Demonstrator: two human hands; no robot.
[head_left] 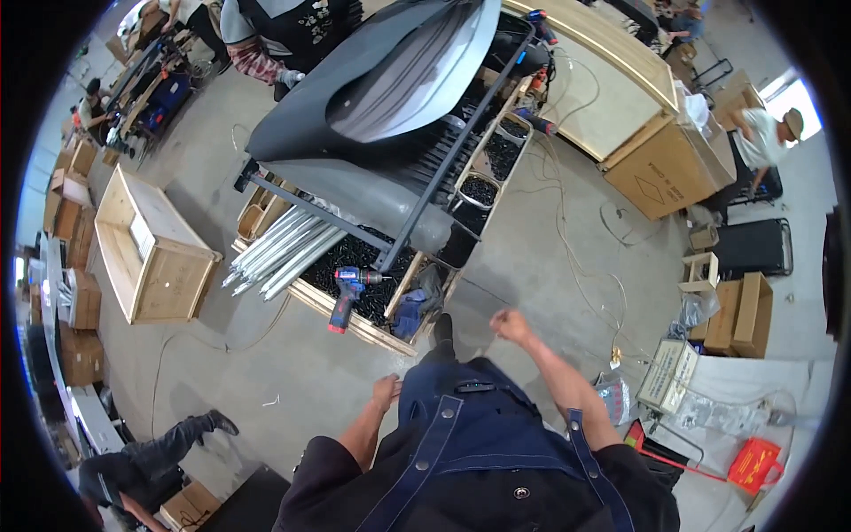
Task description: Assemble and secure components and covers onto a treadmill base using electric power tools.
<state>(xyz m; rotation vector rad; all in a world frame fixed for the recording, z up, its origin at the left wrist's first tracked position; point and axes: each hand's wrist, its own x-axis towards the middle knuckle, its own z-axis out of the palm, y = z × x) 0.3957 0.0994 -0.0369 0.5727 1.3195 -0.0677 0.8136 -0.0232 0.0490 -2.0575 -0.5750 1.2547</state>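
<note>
Dark blue denim apron [470,434] fills the bottom of the view, worn over a black shirt. Left hand [386,390] hangs beside the apron's upper edge, fingers loosely curled, holding nothing. Right hand [511,325] is raised just beyond the apron, closed in a loose fist; whether it grips anything, I cannot tell. Further out from the apron, a blue and red cordless drill [347,297] lies on the long wooden crate [372,330] of black parts, well apart from both hands. Silver metal tubes [282,253] rest just beside the drill.
</note>
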